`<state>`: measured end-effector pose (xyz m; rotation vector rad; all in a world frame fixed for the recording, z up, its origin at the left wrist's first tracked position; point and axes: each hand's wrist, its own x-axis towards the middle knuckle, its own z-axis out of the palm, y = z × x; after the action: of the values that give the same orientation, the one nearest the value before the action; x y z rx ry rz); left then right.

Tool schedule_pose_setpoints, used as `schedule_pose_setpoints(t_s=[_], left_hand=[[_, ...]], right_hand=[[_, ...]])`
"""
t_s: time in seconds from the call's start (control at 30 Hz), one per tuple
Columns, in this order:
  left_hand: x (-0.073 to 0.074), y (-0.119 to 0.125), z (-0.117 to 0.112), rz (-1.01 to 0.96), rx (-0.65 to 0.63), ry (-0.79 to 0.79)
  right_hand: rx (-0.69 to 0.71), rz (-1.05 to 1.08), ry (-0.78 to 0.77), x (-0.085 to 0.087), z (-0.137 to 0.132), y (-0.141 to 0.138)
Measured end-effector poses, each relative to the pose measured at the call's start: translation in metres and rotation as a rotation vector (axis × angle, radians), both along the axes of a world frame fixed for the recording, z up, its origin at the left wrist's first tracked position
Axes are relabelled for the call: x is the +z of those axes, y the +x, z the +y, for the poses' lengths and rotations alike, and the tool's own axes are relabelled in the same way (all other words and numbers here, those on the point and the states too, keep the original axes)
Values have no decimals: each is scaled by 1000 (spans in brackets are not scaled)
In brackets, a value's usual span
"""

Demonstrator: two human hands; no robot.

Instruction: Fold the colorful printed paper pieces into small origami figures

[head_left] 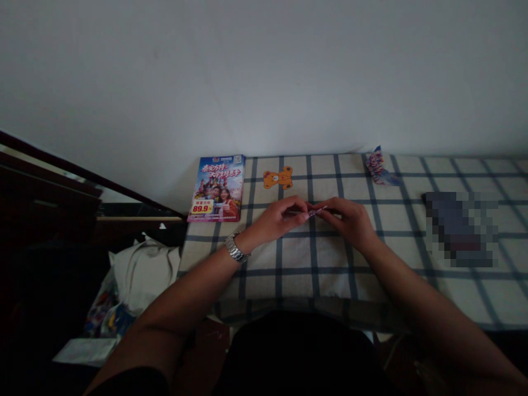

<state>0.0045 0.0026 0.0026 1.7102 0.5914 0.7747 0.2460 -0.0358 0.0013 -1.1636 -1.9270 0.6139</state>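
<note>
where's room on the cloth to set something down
Open checked cloth lies in front of the left hand and right hand, between the forearms. Another patch sits at the back, between the orange bear cutout and the crumpled printed packet. Crowded at centre, where both hands pinch a small strip, and back left by the brochure. A pixelated object fills the right.

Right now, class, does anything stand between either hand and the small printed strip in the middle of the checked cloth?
Nothing visible does. The left hand and the right hand pinch the small printed strip from either side, their fingertips directly on it, above the checked tablecloth.
</note>
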Motion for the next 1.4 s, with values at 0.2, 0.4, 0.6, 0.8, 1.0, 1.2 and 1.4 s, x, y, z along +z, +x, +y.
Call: schedule_pose_setpoints(t_s=[0.2, 0.4, 0.6, 0.8, 1.0, 1.2, 1.4], left_hand=[[-2, 0, -1, 18, -37, -52], [-6, 4, -2, -19, 20, -101], [-10, 9, -1, -79, 175, -101], [-12, 13, -3, -128, 189, -111], [-14, 15, -3, -179, 186, -105], [-14, 14, -3, -168, 181, -78], [-16, 13, -1, -194, 175, -70]], right_hand=[[38, 16, 39, 3, 1, 0], [-12, 87, -54, 0, -1, -5], [-62, 204, -214, -6, -2, -9], [-7, 247, -293, -8, -4, -15], [24, 315, -357, -11, -4, -18], [19, 291, -345, -8, -5, -18], [26, 256, -336, -5, -6, -16]])
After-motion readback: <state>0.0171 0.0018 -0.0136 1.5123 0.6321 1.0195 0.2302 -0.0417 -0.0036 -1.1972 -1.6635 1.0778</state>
